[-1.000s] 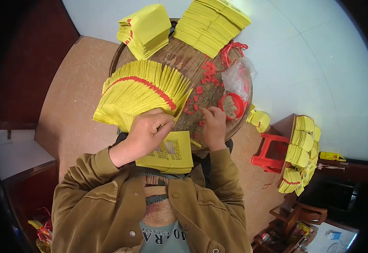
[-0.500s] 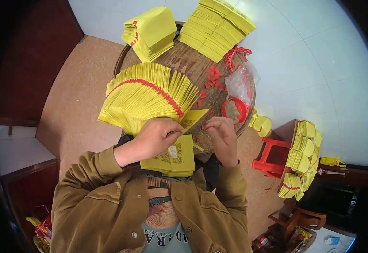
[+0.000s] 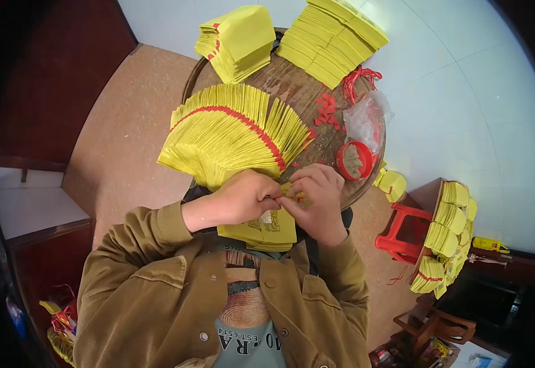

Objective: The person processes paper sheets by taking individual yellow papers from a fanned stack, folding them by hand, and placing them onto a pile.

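Across the round, worn wooden tabletop [image 3: 292,81], a broad fan of folded yellow paper [image 3: 227,138] is being overlapped at its near end by the left hand [image 3: 240,197]. At lower centre, a folded yellow paper [image 3: 288,186], mostly hidden, is being pinched by that hand's fingers beside a barely visible red speck. Fingertips of the right hand [image 3: 318,199] are being held close together; whether anything is being gripped cannot be told. Printed yellow sheets [image 3: 258,233] are being partly covered below. At right of centre, a red round tub [image 3: 369,164] is being crowded by a crumpled clear plastic bag [image 3: 357,121].
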Tool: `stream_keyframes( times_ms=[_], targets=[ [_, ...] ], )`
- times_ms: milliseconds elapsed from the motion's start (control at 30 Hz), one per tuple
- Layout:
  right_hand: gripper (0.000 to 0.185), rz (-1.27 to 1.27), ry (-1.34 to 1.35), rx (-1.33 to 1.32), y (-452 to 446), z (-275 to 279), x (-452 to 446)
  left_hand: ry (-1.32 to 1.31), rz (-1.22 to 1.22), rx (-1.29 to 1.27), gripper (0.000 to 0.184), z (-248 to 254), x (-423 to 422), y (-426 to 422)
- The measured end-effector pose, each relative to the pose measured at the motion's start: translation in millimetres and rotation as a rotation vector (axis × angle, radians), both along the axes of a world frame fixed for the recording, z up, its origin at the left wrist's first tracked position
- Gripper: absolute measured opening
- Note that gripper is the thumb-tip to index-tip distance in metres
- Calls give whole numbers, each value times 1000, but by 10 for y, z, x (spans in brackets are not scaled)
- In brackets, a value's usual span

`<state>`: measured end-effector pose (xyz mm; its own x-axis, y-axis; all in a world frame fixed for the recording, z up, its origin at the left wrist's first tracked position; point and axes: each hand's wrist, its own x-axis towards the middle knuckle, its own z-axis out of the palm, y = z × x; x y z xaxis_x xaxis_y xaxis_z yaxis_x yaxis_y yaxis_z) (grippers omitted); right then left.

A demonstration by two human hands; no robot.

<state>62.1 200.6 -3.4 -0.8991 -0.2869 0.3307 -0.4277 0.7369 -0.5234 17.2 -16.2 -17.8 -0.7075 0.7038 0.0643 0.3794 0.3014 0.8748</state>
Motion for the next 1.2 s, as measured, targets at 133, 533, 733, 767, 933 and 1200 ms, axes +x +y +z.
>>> stream_keyframes(
  times_ms=[133, 533, 733, 767, 933, 1200],
  targets=[
    [26, -46, -274, -227, 110, 59, -16, 7, -19, 17, 11, 6, -14, 18],
    [26, -124, -227, -412, -63, -368, 155, -23, 89, 63, 10, 68, 8, 65],
    [23, -85, -44, -212, -12, -215, 152, 269, 2, -6, 14, -97, -2, 71],
    [22, -76, -54, -204, 1, -202, 150, 311, -23, -38, 17, -101, -6, 65],
    [22, -112, 12, -153, 187, -298, 71, 228, 19, -50, 30, 207, 33, 40],
    [24, -145, 139, -177, 150, -406, -193, 247, -355, -73, 30, 184, 257, 24]
  ],
)
